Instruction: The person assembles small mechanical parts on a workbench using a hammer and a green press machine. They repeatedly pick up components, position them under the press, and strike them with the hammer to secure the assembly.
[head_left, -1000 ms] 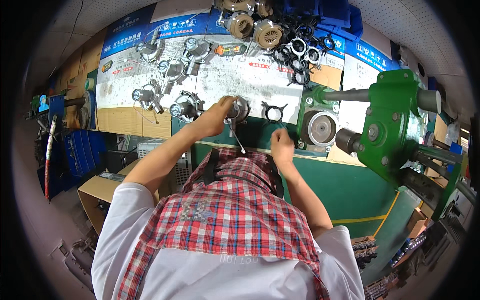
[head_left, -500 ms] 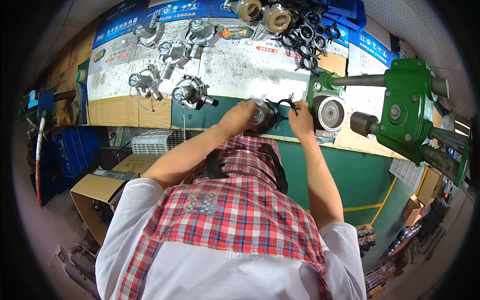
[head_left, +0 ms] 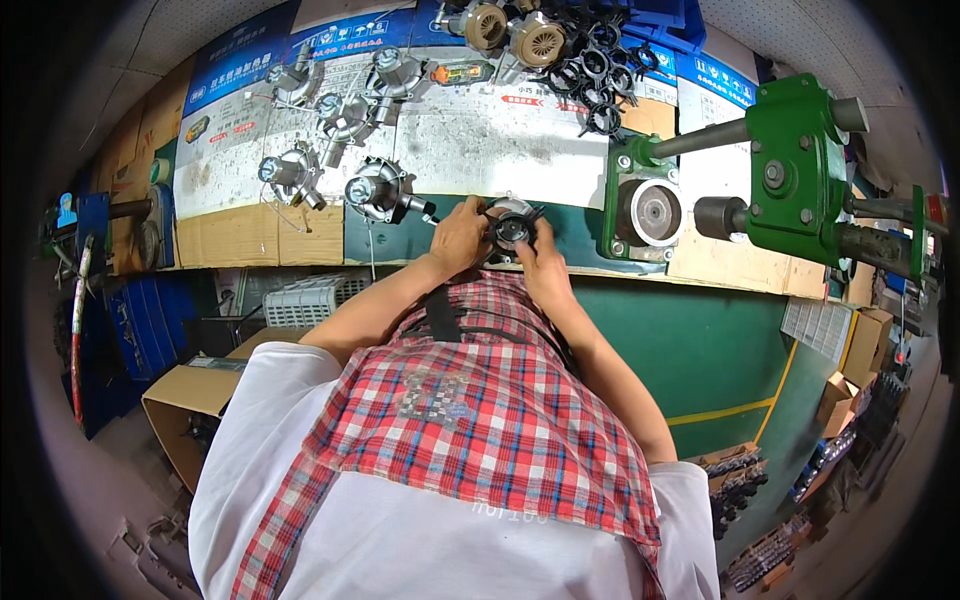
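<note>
Both hands meet at the near edge of the workbench. My left hand grips the left side of a round grey metal pump housing that has a black ring-shaped part on its face. My right hand holds the housing's right side, fingers on the black part. The housing sits just in front of my chest, over a green mat. A similar grey housing lies a little to the left of my left hand.
Several more grey housings lie on the bench's printed sheet. A heap of black ring parts sits at the back. A green press machine with a round fixture stands to the right. Cardboard boxes and blue crates are lower left.
The housing moved from the bench's left-middle toward me and to the right. My right hand came onto it, so both hands now hold it close to my chest.
</note>
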### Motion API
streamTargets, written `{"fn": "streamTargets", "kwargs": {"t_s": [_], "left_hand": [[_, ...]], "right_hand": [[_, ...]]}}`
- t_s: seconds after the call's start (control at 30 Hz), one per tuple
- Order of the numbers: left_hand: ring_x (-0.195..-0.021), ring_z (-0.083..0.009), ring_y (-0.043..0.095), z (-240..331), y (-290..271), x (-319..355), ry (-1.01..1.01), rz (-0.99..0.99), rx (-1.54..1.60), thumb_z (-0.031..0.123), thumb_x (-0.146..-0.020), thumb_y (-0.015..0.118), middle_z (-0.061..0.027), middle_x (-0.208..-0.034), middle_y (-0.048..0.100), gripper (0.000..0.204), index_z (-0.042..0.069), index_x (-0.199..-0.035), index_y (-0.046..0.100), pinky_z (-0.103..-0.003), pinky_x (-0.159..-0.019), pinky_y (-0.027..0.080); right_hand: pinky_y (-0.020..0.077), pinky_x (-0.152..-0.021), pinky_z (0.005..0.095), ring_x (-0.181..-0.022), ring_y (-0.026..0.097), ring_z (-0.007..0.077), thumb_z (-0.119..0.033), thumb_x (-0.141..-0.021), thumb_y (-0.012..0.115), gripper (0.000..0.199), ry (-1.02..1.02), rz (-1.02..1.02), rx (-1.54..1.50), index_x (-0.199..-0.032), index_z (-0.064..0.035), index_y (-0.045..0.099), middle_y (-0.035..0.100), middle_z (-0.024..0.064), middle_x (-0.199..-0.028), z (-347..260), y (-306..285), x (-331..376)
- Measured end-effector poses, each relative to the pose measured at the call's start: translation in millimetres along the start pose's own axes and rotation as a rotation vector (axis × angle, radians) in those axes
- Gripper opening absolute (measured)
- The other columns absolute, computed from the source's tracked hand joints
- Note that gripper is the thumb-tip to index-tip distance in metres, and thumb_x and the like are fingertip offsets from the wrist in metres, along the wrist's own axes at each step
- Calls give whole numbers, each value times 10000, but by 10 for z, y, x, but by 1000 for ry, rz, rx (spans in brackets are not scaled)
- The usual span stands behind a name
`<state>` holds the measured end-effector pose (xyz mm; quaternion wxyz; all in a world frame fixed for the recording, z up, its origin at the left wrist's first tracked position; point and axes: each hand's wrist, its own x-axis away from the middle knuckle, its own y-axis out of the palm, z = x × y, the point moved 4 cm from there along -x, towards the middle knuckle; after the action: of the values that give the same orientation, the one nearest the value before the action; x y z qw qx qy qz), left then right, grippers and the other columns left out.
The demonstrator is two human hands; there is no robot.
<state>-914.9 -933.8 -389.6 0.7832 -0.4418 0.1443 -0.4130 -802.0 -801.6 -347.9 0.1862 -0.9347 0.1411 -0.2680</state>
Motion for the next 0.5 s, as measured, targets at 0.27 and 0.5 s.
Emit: {"fn": "streamTargets", "kwargs": {"t_s": [0.27, 0.5], "left_hand": [[-1067, -350, 520, -20, 240, -73, 63, 103, -22, 118, -683, 776, -125, -1171, 543, 533, 68, -1176, 580, -429, -873, 472], [-1295, -359, 387, 25, 185, -147, 65, -20, -61, 88, -656, 772, -109, -1529, 266, 754, 210, -1351, 506, -457, -1043, 392]], "right_hand": [[481, -733, 525, -930, 597, 508, -235, -979, 546, 507, -145, 165, 102, -1413, -30, 383, 629, 314, -1012, 111, 87, -96], [476, -849, 546, -1025, 598, 475, -271, -980, 525, 463, -23, -73, 295, -1402, -110, 424, 654, 265, -1070, -118, -179, -268]]}}
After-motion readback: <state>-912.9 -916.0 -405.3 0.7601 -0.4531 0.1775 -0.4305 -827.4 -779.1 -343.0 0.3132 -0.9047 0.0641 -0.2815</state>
